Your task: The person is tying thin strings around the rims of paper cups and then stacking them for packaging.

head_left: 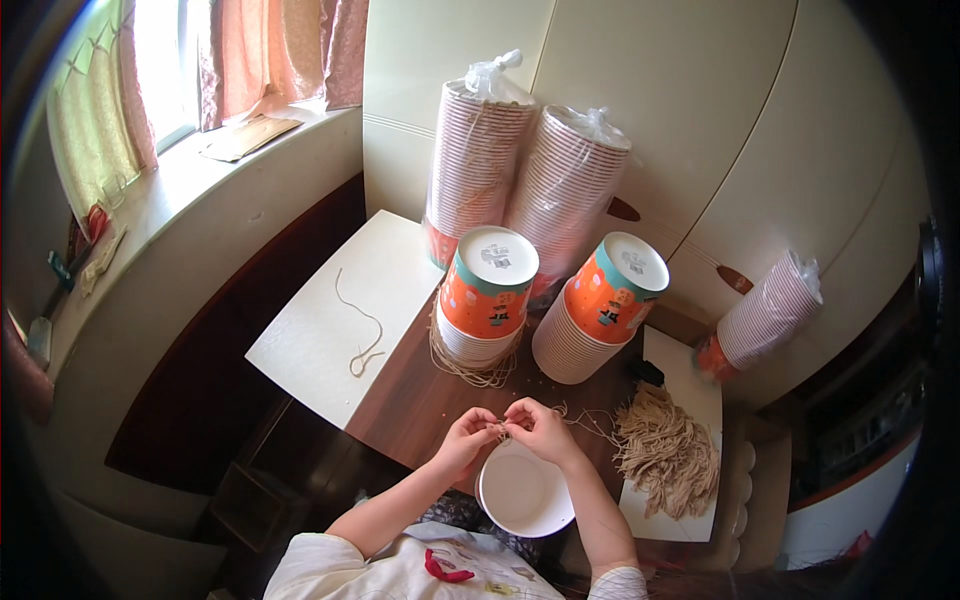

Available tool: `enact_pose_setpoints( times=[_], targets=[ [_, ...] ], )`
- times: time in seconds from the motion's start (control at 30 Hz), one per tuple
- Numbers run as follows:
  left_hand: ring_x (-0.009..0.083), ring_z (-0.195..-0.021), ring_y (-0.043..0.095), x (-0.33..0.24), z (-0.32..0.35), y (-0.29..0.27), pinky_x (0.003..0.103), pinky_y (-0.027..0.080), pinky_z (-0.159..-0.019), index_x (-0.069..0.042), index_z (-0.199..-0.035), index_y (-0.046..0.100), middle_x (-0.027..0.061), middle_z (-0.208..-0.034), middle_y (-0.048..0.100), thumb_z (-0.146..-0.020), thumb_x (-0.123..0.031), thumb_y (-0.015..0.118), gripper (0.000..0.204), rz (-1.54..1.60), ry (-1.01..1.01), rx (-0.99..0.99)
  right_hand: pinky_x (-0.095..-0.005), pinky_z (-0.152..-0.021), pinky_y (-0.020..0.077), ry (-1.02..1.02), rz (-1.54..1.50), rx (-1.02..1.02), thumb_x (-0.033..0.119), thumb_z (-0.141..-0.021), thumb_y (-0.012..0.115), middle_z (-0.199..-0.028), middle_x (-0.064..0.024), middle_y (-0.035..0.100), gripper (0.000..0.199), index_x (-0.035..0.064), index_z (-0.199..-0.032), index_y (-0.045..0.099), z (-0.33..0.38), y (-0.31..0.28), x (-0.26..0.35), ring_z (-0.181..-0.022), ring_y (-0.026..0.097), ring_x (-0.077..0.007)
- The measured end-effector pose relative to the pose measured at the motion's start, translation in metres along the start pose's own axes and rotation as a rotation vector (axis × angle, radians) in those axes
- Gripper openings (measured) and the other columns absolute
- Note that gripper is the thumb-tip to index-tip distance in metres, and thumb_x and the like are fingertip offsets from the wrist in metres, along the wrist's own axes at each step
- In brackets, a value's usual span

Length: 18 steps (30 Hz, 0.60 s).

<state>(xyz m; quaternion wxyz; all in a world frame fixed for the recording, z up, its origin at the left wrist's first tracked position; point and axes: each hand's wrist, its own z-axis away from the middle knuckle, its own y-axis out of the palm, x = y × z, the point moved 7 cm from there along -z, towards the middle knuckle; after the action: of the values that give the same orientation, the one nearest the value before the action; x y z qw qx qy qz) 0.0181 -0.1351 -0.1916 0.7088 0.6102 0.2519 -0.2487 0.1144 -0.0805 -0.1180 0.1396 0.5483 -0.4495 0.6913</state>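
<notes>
My left hand (468, 440) and my right hand (540, 430) meet at the far rim of a white paper bucket (525, 490). The fingertips of both are pinched together on a bit of string (502, 427), its end mostly hidden by the fingers. The bucket lies tilted between my forearms, its inside facing me. More thin string (590, 420) trails from beside my right hand toward a large heap of beige strings (668, 450) on the right.
Two upside-down stacks of orange and teal paper buckets, one on the left (490, 300) with string looped round its base and one on the right (605, 300), stand beyond my hands. Tall bagged stacks (480, 150) rise behind. A loose string (375, 330) lies on the white board (320, 310).
</notes>
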Motion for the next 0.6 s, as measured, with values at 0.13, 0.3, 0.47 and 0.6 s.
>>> enact_pose_setpoints(
  times=[0.13, 0.3, 0.47, 0.6],
  targets=[
    [0.0103, -0.078, 0.056, 0.006, 0.0, 0.002, 0.022, 0.044, -0.069, -0.007, -0.091, 0.05, 0.0029, -0.083, 0.059, -0.083, -0.002, 0.055, 0.011, 0.077, -0.09, 0.071, -0.0233, -0.066, 0.0492, 0.006, -0.018, 0.013, 0.003, -0.076, 0.062, -0.079, -0.0043, 0.061, 0.013, 0.0008, -0.088, 0.056, 0.0, 0.001, 0.0, -0.073, 0.059, -0.0092],
    [0.009, -0.073, 0.054, 0.011, -0.002, 0.001, 0.021, 0.042, -0.064, -0.009, -0.091, 0.05, 0.0016, -0.082, 0.058, -0.082, -0.003, 0.056, 0.012, 0.156, -0.129, 0.08, -0.0236, -0.065, 0.049, -0.029, -0.013, 0.019, 0.003, -0.076, 0.061, -0.078, -0.0042, 0.061, 0.011, 0.001, -0.086, 0.056, 0.002, 0.0, 0.004, -0.072, 0.059, -0.0093],
    [0.0093, -0.068, 0.053, 0.015, -0.001, 0.004, 0.021, 0.041, -0.062, -0.01, -0.089, 0.052, 0.0012, -0.077, 0.057, -0.08, -0.003, 0.059, 0.013, 0.254, -0.19, 0.054, -0.0263, -0.063, 0.0495, -0.041, 0.102, -0.011, 0.004, -0.075, 0.061, -0.075, -0.0063, 0.062, 0.01, 0.0022, -0.084, 0.056, 0.004, -0.003, 0.014, -0.07, 0.062, -0.0133],
    [0.0093, -0.066, 0.052, 0.017, -0.002, 0.003, 0.021, 0.041, -0.061, -0.01, -0.086, 0.052, 0.0011, -0.075, 0.057, -0.08, -0.003, 0.06, 0.011, 0.252, -0.209, 0.026, -0.0298, -0.061, 0.0488, -0.16, 0.163, -0.046, 0.006, -0.073, 0.061, -0.074, -0.0074, 0.062, 0.009, 0.004, -0.082, 0.057, 0.006, -0.005, 0.021, -0.067, 0.063, -0.0178]
  ],
)
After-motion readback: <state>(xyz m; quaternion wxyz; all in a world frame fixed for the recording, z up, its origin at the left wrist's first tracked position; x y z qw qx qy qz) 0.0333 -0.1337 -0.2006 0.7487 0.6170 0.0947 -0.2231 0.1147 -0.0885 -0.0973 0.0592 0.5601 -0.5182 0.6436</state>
